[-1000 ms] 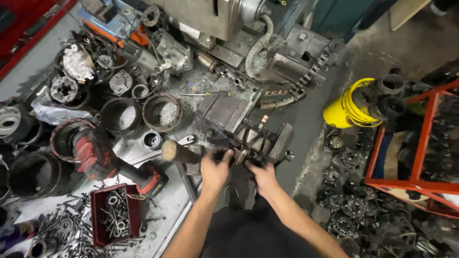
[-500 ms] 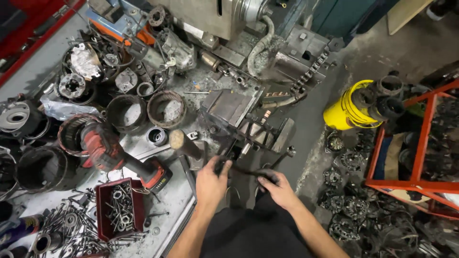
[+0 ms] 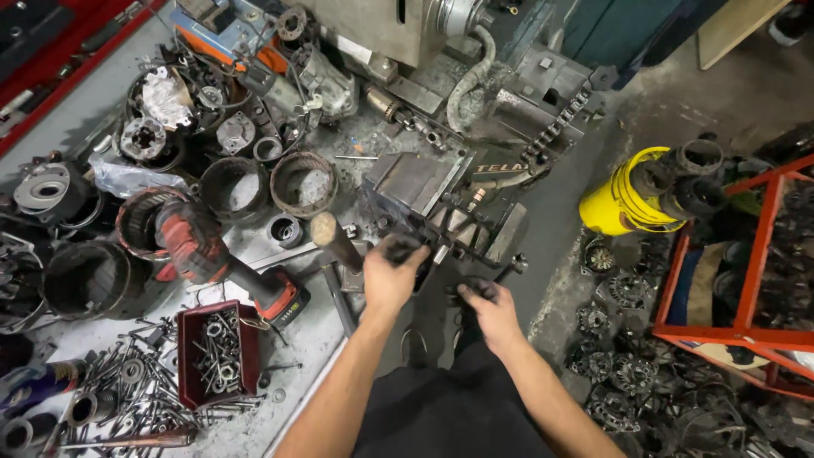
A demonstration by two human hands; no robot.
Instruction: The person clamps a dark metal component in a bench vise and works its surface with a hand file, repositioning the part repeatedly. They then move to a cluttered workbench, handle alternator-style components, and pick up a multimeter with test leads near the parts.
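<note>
Left hand (image 3: 392, 276): closing its grip on the dark, greasy metal clamp assembly (image 3: 449, 242) at the bench edge.
Right hand (image 3: 492, 309): grip closing on the assembly's lower dark end.
Handling: judged heavy, rigid, oily; gripping bars is giving the surest hold.

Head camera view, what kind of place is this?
Probably a mechanical repair workshop: a greasy workbench crowded with metal rings and motor parts, a red power tool, a red tray of bolts, and a large machine behind.
</note>
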